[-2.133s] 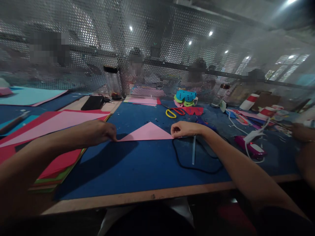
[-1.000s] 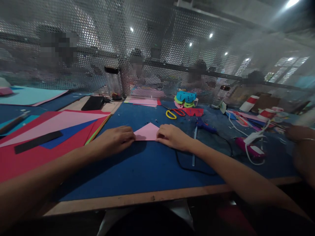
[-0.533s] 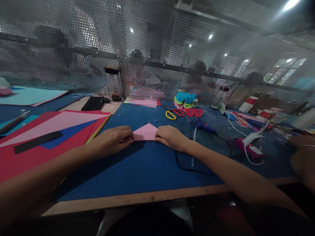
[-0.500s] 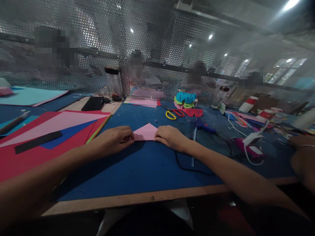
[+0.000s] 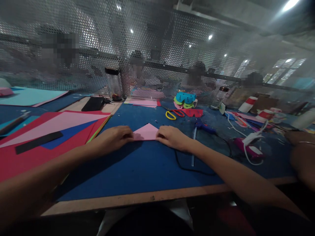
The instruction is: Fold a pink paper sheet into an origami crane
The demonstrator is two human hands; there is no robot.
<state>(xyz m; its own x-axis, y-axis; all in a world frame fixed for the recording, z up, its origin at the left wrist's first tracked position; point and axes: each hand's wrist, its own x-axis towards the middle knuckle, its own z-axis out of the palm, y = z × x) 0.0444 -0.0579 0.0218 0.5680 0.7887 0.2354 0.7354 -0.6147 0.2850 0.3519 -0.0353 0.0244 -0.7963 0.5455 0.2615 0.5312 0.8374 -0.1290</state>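
A pink sheet [image 5: 146,132], folded into a triangle with its peak pointing away from me, lies on the blue tabletop. My left hand [image 5: 120,136] pinches its left corner, fingers curled. At the right corner, my right hand [image 5: 169,136] grips the sheet with fingers closed and bent. The sheet's two ends are hidden under my fingers. Beyond it lie scissors [image 5: 170,115] with yellow and red handles and a red mask-shaped cutout [image 5: 194,112]. A blue glue gun [image 5: 205,127] with a pale glue stick rests beyond my right wrist.
Red, pink and blue sheets [image 5: 19,160] with a black strip [image 5: 39,142] cover the left side. A phone [image 5: 93,104] and a jar [image 5: 113,84] stand behind. At right are a magenta device [image 5: 249,148], cables and another person's arm [image 5: 304,154]. A perforated metal screen [image 5: 162,65] closes the back.
My right hand has shifted very slightly to the right along the pink sheet's edge. The other person's hand at the right edge has moved a little leftward.
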